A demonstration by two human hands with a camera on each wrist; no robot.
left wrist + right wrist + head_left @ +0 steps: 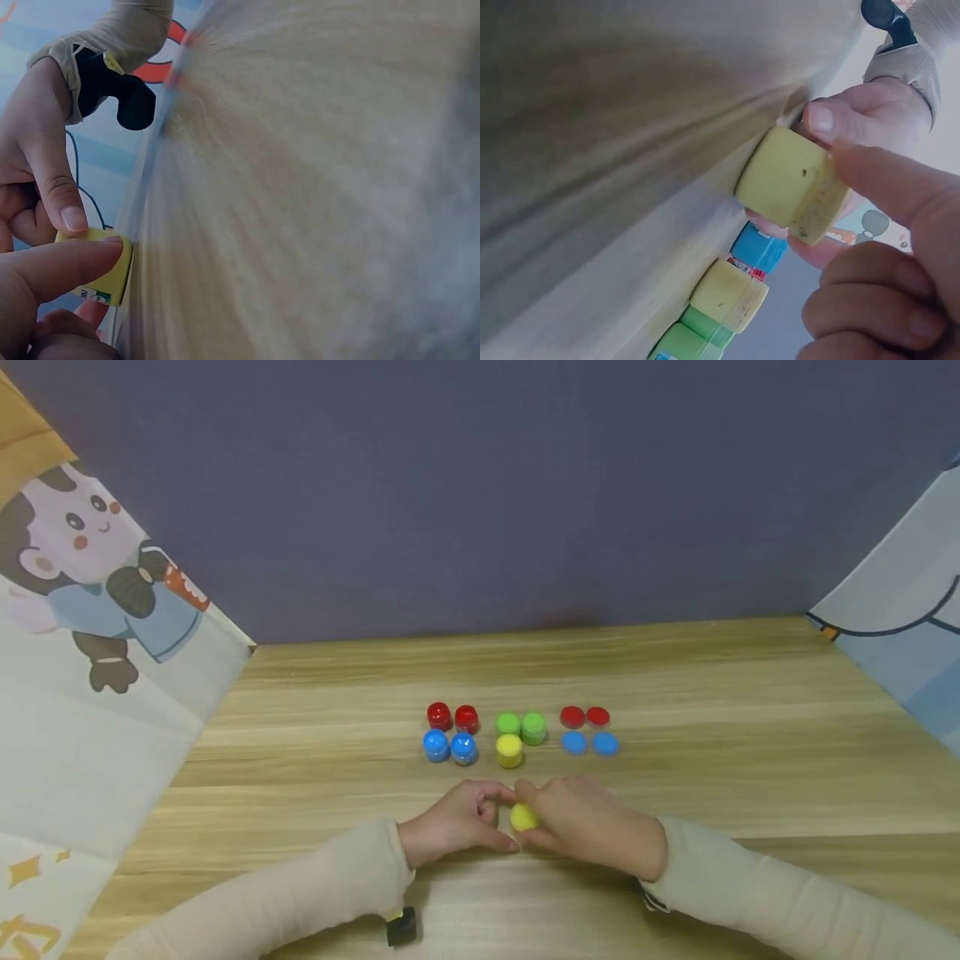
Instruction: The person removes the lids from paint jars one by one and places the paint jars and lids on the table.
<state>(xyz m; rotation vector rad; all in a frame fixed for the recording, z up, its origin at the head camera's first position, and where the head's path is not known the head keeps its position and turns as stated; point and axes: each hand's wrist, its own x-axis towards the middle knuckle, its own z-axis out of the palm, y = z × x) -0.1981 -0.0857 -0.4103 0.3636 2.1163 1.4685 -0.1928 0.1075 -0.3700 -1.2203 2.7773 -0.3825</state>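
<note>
A small yellow jar (524,817) stands on the table between the two hands, its lid side up. My right hand (581,821) pinches the lid between thumb and index finger, its other fingers folded in the right wrist view. My left hand (459,820) forms a loose C at the jar's left side, thumb and index spread wider than the jar. In the left wrist view, the left thumb overlaps the jar (111,281), which has a small printed label. Just beyond the hands stands a second yellow jar (509,751).
Two green jars (533,728) stand behind the second yellow jar. To their left are two red jars (439,717) and two blue jars (463,748). Two red lids (572,717) and two blue lids (574,742) lie to the right. A dark panel (510,502) rises behind the table.
</note>
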